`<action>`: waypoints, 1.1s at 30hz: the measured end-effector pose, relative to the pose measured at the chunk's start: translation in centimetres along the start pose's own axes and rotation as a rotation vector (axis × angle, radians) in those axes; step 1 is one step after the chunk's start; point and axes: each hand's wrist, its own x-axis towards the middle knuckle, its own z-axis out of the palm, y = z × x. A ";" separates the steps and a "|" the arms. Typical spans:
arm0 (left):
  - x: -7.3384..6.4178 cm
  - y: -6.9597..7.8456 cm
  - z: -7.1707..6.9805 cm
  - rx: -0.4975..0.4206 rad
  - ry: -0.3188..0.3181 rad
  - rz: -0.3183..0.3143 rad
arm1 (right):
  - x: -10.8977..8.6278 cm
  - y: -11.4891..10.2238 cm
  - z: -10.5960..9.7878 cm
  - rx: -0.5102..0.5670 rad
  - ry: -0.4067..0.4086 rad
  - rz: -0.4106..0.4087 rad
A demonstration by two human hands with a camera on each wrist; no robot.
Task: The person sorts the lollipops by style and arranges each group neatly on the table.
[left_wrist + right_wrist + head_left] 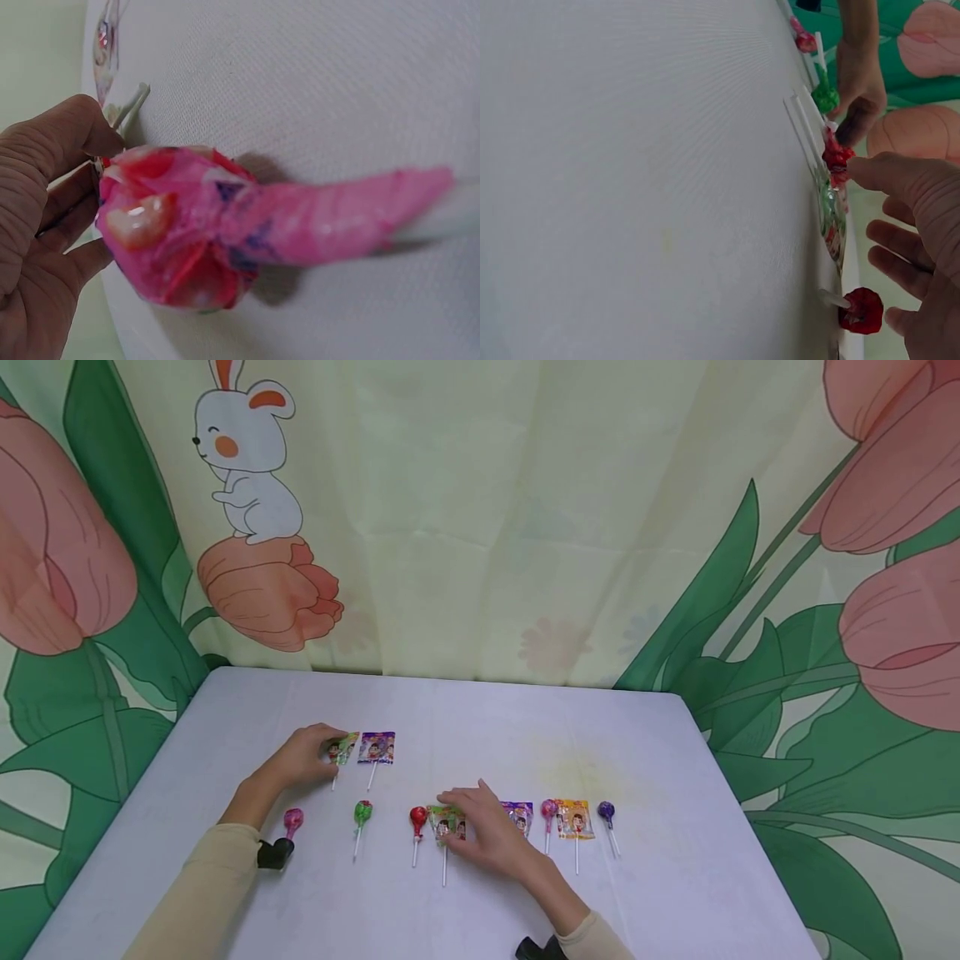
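My left hand (303,756) pinches the edge of a flat lollipop in a green wrapper (346,747) at the table's back left. A flat purple-wrapped lollipop (377,747) lies just to its right. Nearer the left wrist is a round pink lollipop (293,820), large in the left wrist view. My right hand (491,828) is over another flat green-wrapped lollipop (444,821), thumb and fingers spread around it. Beside that lies a round red lollipop (418,817). A dark red round lollipop (862,310) sits by the right fingers, hidden in the head view.
A round green lollipop (363,812) lies between the hands. Right of the right hand are a flat purple lollipop (519,815), a round pink one (549,809), a flat orange one (573,818) and a round purple one (606,811). A printed curtain (480,527) hangs behind the white table (675,893).
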 end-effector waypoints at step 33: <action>-0.2 0.2 -0.2 -0.017 -0.007 -0.005 | 0.0 1.2 0.2 -0.171 -0.075 -0.121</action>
